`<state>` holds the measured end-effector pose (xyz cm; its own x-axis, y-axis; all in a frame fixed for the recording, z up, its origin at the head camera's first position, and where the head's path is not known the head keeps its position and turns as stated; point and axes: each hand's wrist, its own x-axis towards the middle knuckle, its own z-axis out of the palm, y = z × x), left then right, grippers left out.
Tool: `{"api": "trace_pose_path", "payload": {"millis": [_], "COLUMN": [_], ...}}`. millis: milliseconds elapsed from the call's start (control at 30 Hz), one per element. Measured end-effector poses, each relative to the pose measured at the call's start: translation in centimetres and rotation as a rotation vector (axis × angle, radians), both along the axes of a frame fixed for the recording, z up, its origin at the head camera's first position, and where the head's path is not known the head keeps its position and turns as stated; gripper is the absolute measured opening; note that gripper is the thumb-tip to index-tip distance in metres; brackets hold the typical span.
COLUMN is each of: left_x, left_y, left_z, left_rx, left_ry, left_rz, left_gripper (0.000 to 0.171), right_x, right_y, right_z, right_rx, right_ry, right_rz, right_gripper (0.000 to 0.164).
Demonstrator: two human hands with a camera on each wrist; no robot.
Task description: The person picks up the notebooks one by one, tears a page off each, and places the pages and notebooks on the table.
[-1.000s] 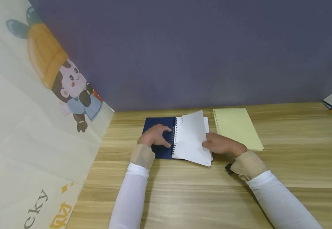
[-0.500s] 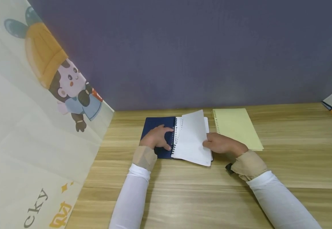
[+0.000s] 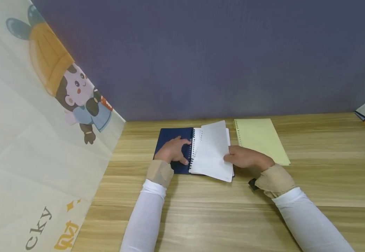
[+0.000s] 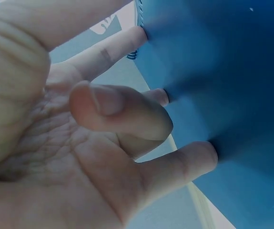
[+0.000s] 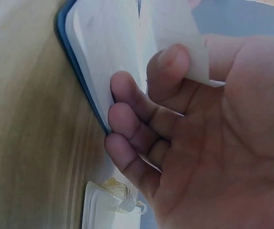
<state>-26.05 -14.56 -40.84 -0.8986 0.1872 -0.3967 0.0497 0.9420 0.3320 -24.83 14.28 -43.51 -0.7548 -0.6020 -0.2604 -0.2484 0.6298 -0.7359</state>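
Observation:
A spiral notebook lies open on the table, its navy cover (image 3: 176, 133) folded out to the left and its white pages to the right of the black rings (image 3: 191, 150). My left hand (image 3: 171, 150) rests on the cover, fingertips touching it in the left wrist view, thumb beside the rings. With thumb and index finger, my right hand (image 3: 247, 157) pinches the right edge of a white sheet (image 3: 212, 150). The sheet sits askew over the other pages, its upper punched edge apart from the rings. In the right wrist view, the other fingers (image 5: 124, 119) touch the page stack.
A pale yellow spiral notebook (image 3: 261, 138) lies right of the navy one, partly behind my right hand. A dark grey wall panel (image 3: 217, 59) rises at the table's back edge. A white sheet with cartoon prints (image 3: 28, 140) hangs on the left.
The pinched sheet has shifted slightly right with my right hand, and more of its punched edge shows apart from the rings. My left hand has slid slightly right on the cover.

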Motion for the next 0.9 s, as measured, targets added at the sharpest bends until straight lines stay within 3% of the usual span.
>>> {"api": "trace_pose_path", "payload": {"millis": [200,533,900], "left_x": [0.0,0.2,0.1], "left_y": [0.0,0.1,-0.3], "left_z": [0.1,0.2,0.2], "left_rx": [0.004,0.005,0.001], "left_ry": [-0.004,-0.008,-0.012], "left_rz": [-0.003,0.007,-0.005], "left_gripper": [0.084,0.083,0.084], "right_x": [-0.1,0.0,0.1], "right_y": [0.3,0.7,1.3], "right_z": [0.2,0.4,0.2], "right_rx": [-0.036,-0.03,-0.021], "right_ry": [-0.061,-0.072,-0.083], "right_rz": [0.007,0.038,-0.005], "right_gripper": [0.028,0.037,0.039]}}
